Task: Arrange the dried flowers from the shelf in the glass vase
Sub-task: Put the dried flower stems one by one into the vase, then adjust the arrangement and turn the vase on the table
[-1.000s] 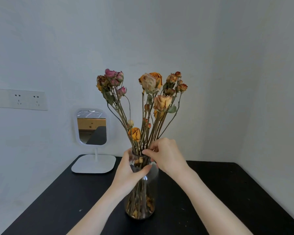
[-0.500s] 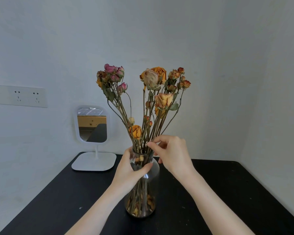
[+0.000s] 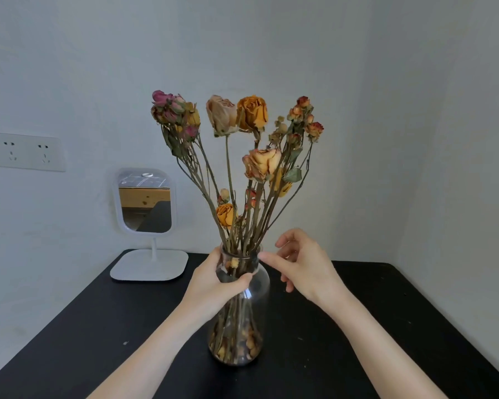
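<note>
Left hand [image 3: 213, 283] grips the glass vase [image 3: 239, 312] neck mid-table; right hand [image 3: 303, 266], fingers spread and empty, touches its rim, likely fine-tuning dried roses [image 3: 251, 113].

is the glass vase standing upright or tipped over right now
Upright. The glass vase stands on its base on the black table, stems rising from its neck, the left hand gripping the neck.

Your left hand [image 3: 213, 286] is wrapped around the neck of the glass vase [image 3: 242, 312], thumb across the front, forearm reaching in from lower left. Your right hand [image 3: 303, 269] hovers just right of the rim, fingers [image 3: 285, 240] loosely spread, thumb pointing toward the glass, gripping nothing.
</note>
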The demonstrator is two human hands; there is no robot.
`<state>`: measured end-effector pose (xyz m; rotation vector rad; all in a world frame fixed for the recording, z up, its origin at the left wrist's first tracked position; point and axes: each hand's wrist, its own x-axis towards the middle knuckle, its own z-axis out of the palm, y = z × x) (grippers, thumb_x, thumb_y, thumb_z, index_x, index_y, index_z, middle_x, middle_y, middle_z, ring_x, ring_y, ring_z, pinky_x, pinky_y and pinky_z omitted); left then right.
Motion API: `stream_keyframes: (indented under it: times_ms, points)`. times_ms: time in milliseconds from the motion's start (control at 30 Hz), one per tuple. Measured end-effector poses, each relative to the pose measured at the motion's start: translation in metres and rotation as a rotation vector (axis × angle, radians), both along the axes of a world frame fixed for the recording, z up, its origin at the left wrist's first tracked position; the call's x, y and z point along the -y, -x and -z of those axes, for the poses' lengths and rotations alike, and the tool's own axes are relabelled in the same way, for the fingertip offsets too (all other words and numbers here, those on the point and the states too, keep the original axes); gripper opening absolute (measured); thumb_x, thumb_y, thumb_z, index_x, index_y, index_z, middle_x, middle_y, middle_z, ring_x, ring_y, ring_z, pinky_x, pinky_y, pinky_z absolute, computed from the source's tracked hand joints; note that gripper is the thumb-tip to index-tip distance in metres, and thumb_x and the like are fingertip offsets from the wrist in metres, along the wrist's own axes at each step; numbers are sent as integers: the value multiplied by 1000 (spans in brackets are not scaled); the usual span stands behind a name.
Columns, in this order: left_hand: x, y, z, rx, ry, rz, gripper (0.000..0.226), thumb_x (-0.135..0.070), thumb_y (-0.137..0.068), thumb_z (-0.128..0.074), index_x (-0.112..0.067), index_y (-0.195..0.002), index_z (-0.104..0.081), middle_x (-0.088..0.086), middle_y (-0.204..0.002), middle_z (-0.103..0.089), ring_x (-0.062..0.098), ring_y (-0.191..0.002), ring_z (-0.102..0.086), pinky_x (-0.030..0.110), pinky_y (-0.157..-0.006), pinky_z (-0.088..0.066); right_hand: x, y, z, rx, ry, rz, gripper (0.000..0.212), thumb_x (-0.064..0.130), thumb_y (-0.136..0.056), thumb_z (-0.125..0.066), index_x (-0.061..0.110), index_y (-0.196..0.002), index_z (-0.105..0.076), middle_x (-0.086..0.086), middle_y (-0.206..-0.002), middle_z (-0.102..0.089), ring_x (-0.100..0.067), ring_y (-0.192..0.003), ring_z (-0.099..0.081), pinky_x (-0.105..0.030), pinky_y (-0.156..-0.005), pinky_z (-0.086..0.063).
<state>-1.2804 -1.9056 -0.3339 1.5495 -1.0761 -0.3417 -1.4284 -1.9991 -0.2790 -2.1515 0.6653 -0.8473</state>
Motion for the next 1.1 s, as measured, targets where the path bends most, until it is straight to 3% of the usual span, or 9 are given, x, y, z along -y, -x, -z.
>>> stream_keyframes:
  times_ms: [100, 233, 367, 467, 600, 733, 900, 1000, 1100]
  points:
    - [-9, -1, -10, -40, -45, 152, 50, -31, -73, -74, -35, -117, -50, -15, -115, -62, 1, -109, -56, 25, -95, -44, 1, 3, 2, -100, -77, -83, 51, 51, -75, -66, 26, -115, -47, 0, -86, -60, 1, -37, -48, -11, -42, -42]
    - [-23, -9, -33, -40, -14, 96, 54, -57, -63, -70, -40, -112, -53, -17, -110, -56, -3, -105, -51, 12, -82, -37, 4, 1, -2, -103, -211, -180, 66, 52, -73, -67, 24, -129, -45, -2, -77, -55, 1, -38, -44, -12, -42, -38]
    - [-25, -17, -50, 108, -96, 98, 31, -54, -66, -60, -42, -94, -63, -6, -76, -46, 8, -74, -47, 16, -68, -36, 5, -8, -12, -92, -333, -224, 62, 43, -75, -70, 16, -127, -50, 4, -58, -42, -2, -36, -34, -13, -37, -30]
    - [-20, -19, -56, 110, -78, 138, 8, -34, -83, -61, -35, -89, -67, -2, -79, -59, 8, -75, -51, 13, -67, -38, 2, -14, -18, -73, -322, -261, 51, 35, -80, -69, 12, -124, -55, 2, -57, -40, -3, -36, -32, -14, -36, -27]
    - [-14, -26, -71, 91, -11, 84, 12, -29, -85, -62, -23, -93, -69, 13, -93, -66, 14, -81, -58, 24, -75, -42, 1, -16, -30, 53, -294, -295, 32, 26, -84, -66, 14, -113, -64, 8, -50, -38, -3, -37, -33, -14, -37, -27]
    - [-20, -34, -84, 15, 76, 183, 16, -36, -75, -70, -38, -91, -70, -9, -83, -67, 0, -78, -59, 20, -74, -43, 5, -11, -42, 191, -355, -390, 31, 17, -82, -68, 19, -112, -60, 10, -51, -41, -4, -44, -34, -17, -41, -28]
    - [-26, -39, -67, -15, -106, 249, 48, -25, -60, -82, -27, -105, -64, -4, -75, -53, 2, -66, -51, 13, -66, -40, 8, -4, -32, -66, -338, -353, 59, 27, -72, -77, 21, -124, -50, 6, -64, -42, 1, -43, -39, -14, -40, -30]
    - [-20, -32, -63, 33, -166, 281, 48, -36, -63, -79, -26, -107, -60, -5, -66, -45, 5, -64, -47, 15, -63, -37, 3, -9, -28, -145, -230, -351, 45, 36, -73, -75, 20, -113, -62, 11, -55, -42, -1, -44, -38, -12, -40, -29]
    - [-16, -28, -68, 25, -128, 275, 42, -37, -71, -71, -20, -108, -65, 10, -92, -68, 20, -87, -62, 22, -79, -48, 1, -14, -31, -56, -185, -315, 22, 30, -80, -70, 14, -96, -69, 8, -56, -54, 0, -42, -42, -7, -40, -31]
